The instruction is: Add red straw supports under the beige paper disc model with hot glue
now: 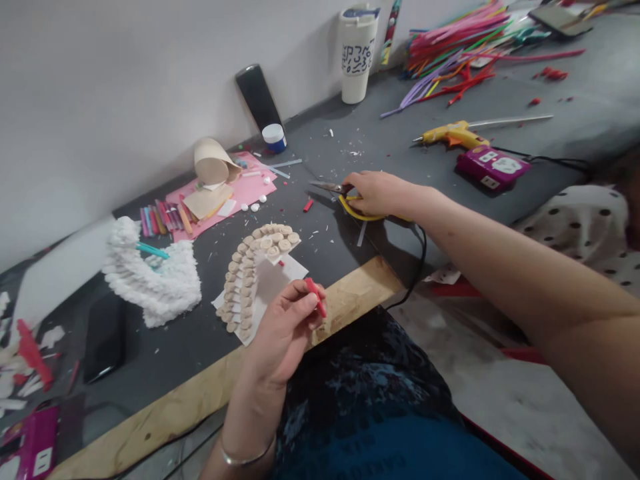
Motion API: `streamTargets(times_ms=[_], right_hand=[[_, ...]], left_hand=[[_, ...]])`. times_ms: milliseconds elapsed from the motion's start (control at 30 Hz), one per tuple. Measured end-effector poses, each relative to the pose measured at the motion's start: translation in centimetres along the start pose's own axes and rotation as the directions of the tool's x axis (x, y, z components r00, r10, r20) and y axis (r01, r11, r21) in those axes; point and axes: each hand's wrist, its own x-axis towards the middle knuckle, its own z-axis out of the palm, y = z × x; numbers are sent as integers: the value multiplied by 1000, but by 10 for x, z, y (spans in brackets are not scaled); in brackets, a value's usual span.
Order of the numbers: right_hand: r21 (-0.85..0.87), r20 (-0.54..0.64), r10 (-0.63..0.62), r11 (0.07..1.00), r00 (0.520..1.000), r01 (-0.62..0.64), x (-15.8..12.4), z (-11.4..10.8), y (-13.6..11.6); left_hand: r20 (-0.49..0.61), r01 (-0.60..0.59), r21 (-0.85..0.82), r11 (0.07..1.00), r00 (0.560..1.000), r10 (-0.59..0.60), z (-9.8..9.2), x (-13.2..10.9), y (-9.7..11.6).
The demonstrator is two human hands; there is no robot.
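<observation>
- Left hand (293, 320): pinching a little red strip (316, 298) between thumb and fingers, just in front of the desk (170, 357)'s wooden edge (165, 419).
- Right hand (373, 193): stretched out over the scissors (325, 186), fingers on the yellow handle. Can't tell if it's actually gripping them.
- Another red bit (308, 205) sits near the blades.
- Just past the left hand there's a curved piece covered in beige rolls (233, 267), lying on white paper (295, 269).
- Left of that, a fluffy white piece (163, 287) with a teal stick (153, 251) on it.
- Farther off to the right: yellow glue gun (456, 135), purple box (493, 167), and a pile of pipe cleaners (455, 43).
</observation>
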Motion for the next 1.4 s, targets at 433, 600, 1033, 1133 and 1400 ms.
streamTargets(times_ms=[433,600,1033,1133,1400], right_hand=[[-62,56,54,997,997,-50,41,10,-12],[-57,22,42,998,999,-40,34,0,-20],[-54,48,-166,984,985,169,81,-26,-21],[-60,43,-170,983,984,173,91,-17,-24],[-51,-21,-104,993,994,102,44,-24,-52]], left_hand=[[-104,-28,16,999,994,30,-4,-13,-7],[-142,-214,314,925,952,269,-7,-12,-14],[-137,-185,463,867,951,276,-15,-14,-17],[-92,-171,483,859,966,243,-14,-17,-17],[-92,-180,550,815,957,274,-12,-20,-15]])
